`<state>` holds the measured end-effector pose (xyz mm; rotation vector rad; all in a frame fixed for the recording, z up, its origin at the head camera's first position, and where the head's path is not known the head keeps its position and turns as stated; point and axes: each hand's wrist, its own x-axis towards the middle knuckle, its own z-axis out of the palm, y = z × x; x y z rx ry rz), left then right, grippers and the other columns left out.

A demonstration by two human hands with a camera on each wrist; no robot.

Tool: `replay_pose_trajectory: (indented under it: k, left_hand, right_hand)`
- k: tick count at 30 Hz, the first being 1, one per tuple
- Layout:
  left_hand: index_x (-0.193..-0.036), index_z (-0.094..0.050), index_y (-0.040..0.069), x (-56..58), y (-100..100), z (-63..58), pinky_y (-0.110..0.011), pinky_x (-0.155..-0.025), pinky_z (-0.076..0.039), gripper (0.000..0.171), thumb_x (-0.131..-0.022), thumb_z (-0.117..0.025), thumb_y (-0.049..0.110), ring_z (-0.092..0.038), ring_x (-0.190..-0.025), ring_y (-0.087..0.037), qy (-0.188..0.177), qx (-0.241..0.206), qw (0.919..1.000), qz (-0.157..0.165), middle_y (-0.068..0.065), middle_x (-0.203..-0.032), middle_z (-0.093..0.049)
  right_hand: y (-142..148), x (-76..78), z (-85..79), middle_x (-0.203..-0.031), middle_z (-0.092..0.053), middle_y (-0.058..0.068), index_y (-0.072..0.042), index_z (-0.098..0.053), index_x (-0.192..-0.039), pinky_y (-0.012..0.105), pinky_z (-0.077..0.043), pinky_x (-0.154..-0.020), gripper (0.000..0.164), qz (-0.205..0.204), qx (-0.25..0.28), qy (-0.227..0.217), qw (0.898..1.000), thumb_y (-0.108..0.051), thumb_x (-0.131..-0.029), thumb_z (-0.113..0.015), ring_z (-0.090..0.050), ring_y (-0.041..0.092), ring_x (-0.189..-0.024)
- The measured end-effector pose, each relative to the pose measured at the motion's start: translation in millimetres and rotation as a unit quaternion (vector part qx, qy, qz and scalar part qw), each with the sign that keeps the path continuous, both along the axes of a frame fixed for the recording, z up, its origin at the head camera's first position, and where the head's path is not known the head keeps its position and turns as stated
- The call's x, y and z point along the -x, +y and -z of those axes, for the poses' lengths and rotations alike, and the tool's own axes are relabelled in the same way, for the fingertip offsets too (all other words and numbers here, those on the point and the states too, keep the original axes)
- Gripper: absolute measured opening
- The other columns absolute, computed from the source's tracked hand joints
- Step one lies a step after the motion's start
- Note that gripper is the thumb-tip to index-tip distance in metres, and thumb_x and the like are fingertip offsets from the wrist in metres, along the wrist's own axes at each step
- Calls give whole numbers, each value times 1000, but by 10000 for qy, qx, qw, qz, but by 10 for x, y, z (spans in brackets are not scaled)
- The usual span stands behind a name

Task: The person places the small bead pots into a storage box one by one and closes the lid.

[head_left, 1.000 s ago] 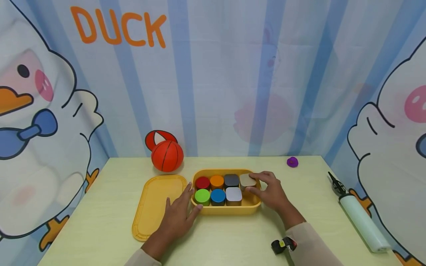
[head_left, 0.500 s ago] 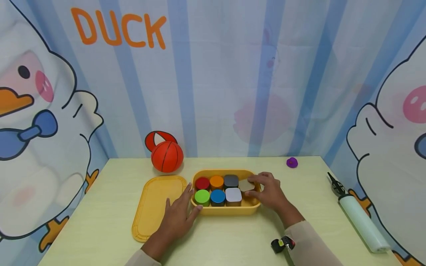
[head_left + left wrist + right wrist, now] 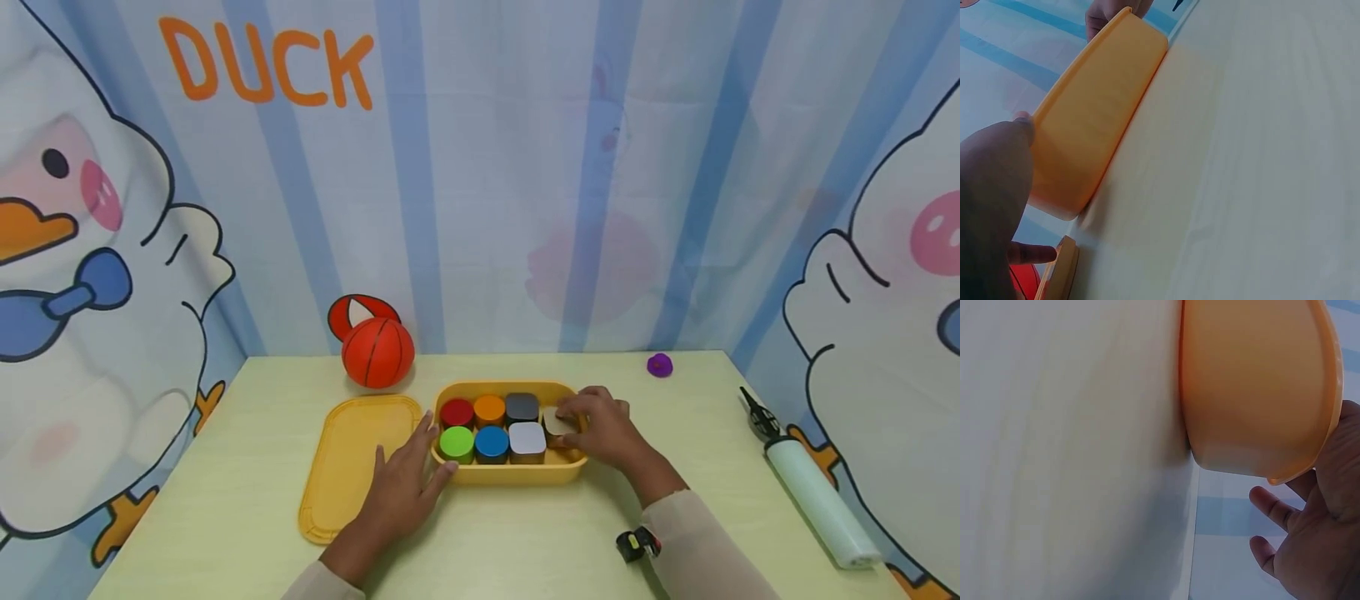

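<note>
A yellow plastic container point(image 3: 517, 475) holds several short coloured blocks: round red point(image 3: 457, 412), orange point(image 3: 490, 409), green point(image 3: 457, 443) and blue point(image 3: 492, 442) ones, plus square dark grey point(image 3: 522, 407) and lavender point(image 3: 527, 438) ones. At its right end my right hand point(image 3: 609, 429) pinches a beige block point(image 3: 557, 422) between thumb and fingers, low inside the walls. The right wrist view shows that hand point(image 3: 1316, 550) at the rim, its grip hidden by the container wall point(image 3: 1257, 381). My left hand point(image 3: 401, 483) rests against the container's left end, fingers extended.
A yellow lid point(image 3: 345, 479) lies left of the container, partly under my left hand. Behind it are a red ball point(image 3: 378, 353) and a red cap-like item point(image 3: 339, 317). Purple object point(image 3: 660, 365) at back right; pale green cylinder with black nozzle point(image 3: 817, 500) at right; tape measure point(image 3: 632, 546) in front.
The beige block tilts and sinks lower into the container's back right corner, then sits more level and slightly forward. My right hand shifts slightly left with it. The left hand stays put.
</note>
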<state>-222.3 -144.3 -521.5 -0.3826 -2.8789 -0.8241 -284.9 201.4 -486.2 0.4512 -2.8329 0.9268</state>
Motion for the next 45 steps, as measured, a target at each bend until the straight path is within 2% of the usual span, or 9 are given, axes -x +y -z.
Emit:
replay_pose_trajectory:
  k: [4, 8, 15, 19, 23, 30, 36, 42, 45]
  left_hand:
    - [-174, -28, 18, -6, 18, -32, -85, -127, -12, 81, -109, -57, 58, -46, -160, -35, -32, -14, 10000, -11, 2, -181, -33]
    - [-171, -35, 13, -40, 26, -78, -85, -127, -14, 77, -109, -59, 54, -38, -164, -38, 15, -18, 10000, 2, -4, -183, -29]
    - [-170, -37, 12, -64, 0, -236, -87, -125, -16, 79, -109, -60, 55, -31, -166, -44, 105, 153, 9998, 46, -12, -183, -25]
    - [-174, -31, 16, -26, -131, -337, -86, -126, -11, 82, -110, -54, 61, -25, -168, -46, -121, 420, 9990, -80, -13, -184, -22]
    - [-174, -29, 16, 40, -333, -413, -88, -125, -9, 81, -111, -48, 64, -23, -167, -49, -197, 662, 9971, -307, -18, -183, -22]
    - [-172, -32, 12, 67, -751, -453, -92, -120, -11, 82, -112, -42, 66, -25, -163, -57, -383, 900, 9916, -850, -27, -178, -25]
    - [-172, -30, 9, 56, -1065, -436, -95, -117, -10, 82, -112, -44, 63, -22, -160, -61, -771, 937, 9851, -1215, -33, -176, -21]
    - [-171, -30, 8, 44, -1223, -411, -97, -115, -8, 85, -111, -44, 66, -21, -157, -65, -874, 1002, 9818, -1358, -36, -173, -22]
    - [-170, -33, 8, 55, -1257, -383, -97, -115, -8, 85, -110, -45, 67, -22, -156, -67, -830, 1202, 9793, -1404, -37, -173, -22]
  right_hand:
    - [4, 8, -14, -130, -78, 8, -11, -84, -117, 62, -35, -102, 34, -66, -133, 84, 9999, -18, -86, -95, -57, 34, -130]
    - [9, 10, -19, -134, -77, 9, -10, -84, -120, 63, -35, -102, 35, -208, -157, 96, 9996, -22, -88, -94, -57, 35, -131]
    - [73, -19, -46, -142, -72, 12, -11, -82, -125, 75, -29, -117, 34, -216, 605, 15, 9979, -28, -96, -86, -56, 40, -140]
    - [33, -39, -88, -144, -73, 14, -9, -81, -125, 77, -32, -114, 33, -213, 578, 234, 9978, -29, -99, -82, -55, 42, -142]
    - [-65, -67, -116, -145, -72, 19, -3, -80, -126, 78, -33, -111, 31, -170, 695, 498, 9962, -22, -101, -79, -53, 46, -144]
    - [-467, -162, -217, -152, -66, 18, -4, -78, -132, 75, -32, -114, 35, -279, 782, 444, 9956, -22, -102, -79, -47, 43, -151]
    - [-907, -257, -288, -163, -55, 16, -5, -72, -141, 67, -42, -124, 42, -699, 939, 270, 9928, -24, -103, -77, -46, 43, -155]
    - [-1319, -307, -299, -173, -42, 15, -5, -62, -152, 64, -45, -124, 53, -1177, 1184, -93, 9859, -30, -107, -73, -43, 43, -159]
    - [-1510, -325, -308, -175, -39, 16, -9, -59, -155, 64, -46, -123, 56, -1306, 1112, -168, 9850, -34, -107, -72, -43, 43, -159]
